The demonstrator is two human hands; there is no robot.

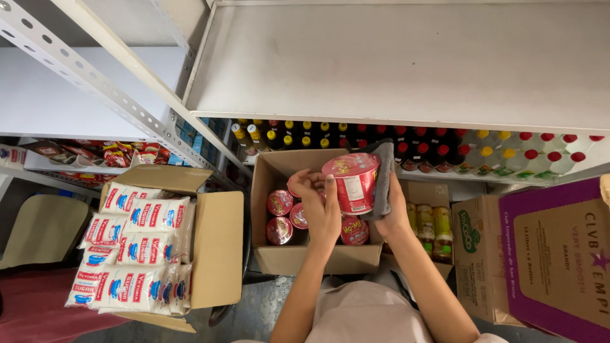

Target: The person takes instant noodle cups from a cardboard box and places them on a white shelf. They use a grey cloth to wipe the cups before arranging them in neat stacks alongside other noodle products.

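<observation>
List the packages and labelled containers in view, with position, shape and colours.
Red noodle cup: held up over the centre box, round, white side label.
More red cups: inside the open cardboard box.
White bags: left carton, red and blue print.
Bottles: shelf row, yellow and red caps.
Purple-and-brown carton: right.

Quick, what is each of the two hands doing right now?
Left hand: fingers on the side of the red noodle cup, helping hold it.
Right hand: closed, holding a grey cloth against the cup.
</observation>
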